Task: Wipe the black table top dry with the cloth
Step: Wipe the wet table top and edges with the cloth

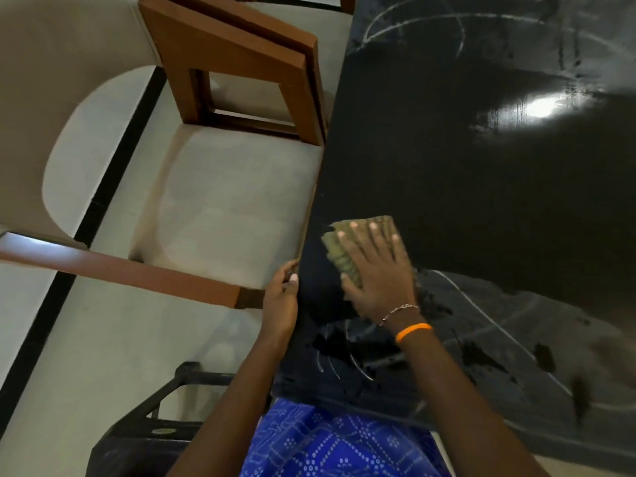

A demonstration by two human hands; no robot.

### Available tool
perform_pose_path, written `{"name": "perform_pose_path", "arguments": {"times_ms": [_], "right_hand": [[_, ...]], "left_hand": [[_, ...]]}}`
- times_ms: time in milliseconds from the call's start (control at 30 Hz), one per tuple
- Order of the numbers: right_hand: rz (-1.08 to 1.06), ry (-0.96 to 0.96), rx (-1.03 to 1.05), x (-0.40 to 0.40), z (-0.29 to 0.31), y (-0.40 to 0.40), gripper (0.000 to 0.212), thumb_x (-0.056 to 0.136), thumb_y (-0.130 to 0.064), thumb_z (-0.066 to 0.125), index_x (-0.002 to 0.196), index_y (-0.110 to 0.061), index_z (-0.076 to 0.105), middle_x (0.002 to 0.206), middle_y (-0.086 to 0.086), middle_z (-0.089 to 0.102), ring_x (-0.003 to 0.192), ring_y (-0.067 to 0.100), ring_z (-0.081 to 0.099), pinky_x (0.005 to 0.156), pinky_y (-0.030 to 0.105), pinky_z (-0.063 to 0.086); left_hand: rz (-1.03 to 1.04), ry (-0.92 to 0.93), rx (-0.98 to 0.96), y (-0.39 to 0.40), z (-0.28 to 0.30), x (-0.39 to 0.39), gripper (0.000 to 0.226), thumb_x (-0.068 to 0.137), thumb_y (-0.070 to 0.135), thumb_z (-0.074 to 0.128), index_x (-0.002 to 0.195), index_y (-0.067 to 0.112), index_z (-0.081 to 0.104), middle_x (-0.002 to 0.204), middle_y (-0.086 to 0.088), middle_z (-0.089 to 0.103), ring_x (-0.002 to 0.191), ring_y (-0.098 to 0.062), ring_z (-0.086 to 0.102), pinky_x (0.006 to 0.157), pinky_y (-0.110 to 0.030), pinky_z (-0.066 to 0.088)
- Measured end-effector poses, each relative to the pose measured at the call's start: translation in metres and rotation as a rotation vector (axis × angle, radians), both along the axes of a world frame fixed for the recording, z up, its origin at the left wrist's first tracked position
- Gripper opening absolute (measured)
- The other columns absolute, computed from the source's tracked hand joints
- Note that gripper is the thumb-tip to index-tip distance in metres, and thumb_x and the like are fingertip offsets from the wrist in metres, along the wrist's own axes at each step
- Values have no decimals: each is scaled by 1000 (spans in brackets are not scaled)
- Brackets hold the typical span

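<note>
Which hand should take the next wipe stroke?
Right. The right hand already presses flat on the green cloth on the black table top; the left hand grips the table edge.

The black counter (464, 187) is glossy and smooth, streaked with wet smears toward 5 o'clock. The olive cloth (344, 256) looks coarse and ribbed. At 10 o'clock, the chair (241, 63) is matt brown wood.

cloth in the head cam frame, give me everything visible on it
The cloth is olive-green with a ribbed or waffle-like weave, folded into a compact pad. It lies flat on the black table top, close to its left edge. The right hand presses on it with straight, spread fingers, covering its middle; only the far and left margins show. The left hand does not touch it.
</note>
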State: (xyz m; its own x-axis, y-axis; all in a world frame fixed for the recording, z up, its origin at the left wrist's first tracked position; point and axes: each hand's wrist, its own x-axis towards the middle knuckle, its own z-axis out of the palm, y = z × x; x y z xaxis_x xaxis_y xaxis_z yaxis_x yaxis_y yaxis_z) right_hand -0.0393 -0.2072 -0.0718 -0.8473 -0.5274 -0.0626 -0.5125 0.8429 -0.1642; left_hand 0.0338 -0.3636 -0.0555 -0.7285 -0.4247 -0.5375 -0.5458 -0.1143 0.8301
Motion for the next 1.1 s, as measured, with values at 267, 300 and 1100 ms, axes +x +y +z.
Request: {"name": "perform_pose_path", "arguments": {"times_ms": [267, 300, 1100], "right_hand": [[-645, -21, 70, -23, 3, 155, 75, 77, -52, 21, 147, -24, 22, 155, 5, 25, 143, 30, 17, 115, 54, 10], [-703, -22, 65, -22, 1, 150, 76, 77, -52, 20, 147, -23, 21, 155, 6, 24, 143, 31, 16, 115, 55, 8], [-213, -13, 65, 35, 2, 139, 66, 79, -45, 35, 143, -29, 31, 151, 0, 34, 141, 26, 26, 114, 48, 12]], "left_hand": [[0, 31, -114, 4, -7, 3, 28, 99, 13, 39, 120, 17, 56, 110, -3, 60, 96, -11, 56, 82, -22, 45], [-7, 28, -111, 3, -8, 3, 27, 99, 14, 39, 119, 17, 57, 109, -2, 60, 93, -8, 56, 78, -18, 44], [-150, 204, -361, 90, 47, 49, 37, 88, -2, 48, 109, 29, 55, 95, 13, 48, 93, -11, 49, 83, -23, 42]]}}
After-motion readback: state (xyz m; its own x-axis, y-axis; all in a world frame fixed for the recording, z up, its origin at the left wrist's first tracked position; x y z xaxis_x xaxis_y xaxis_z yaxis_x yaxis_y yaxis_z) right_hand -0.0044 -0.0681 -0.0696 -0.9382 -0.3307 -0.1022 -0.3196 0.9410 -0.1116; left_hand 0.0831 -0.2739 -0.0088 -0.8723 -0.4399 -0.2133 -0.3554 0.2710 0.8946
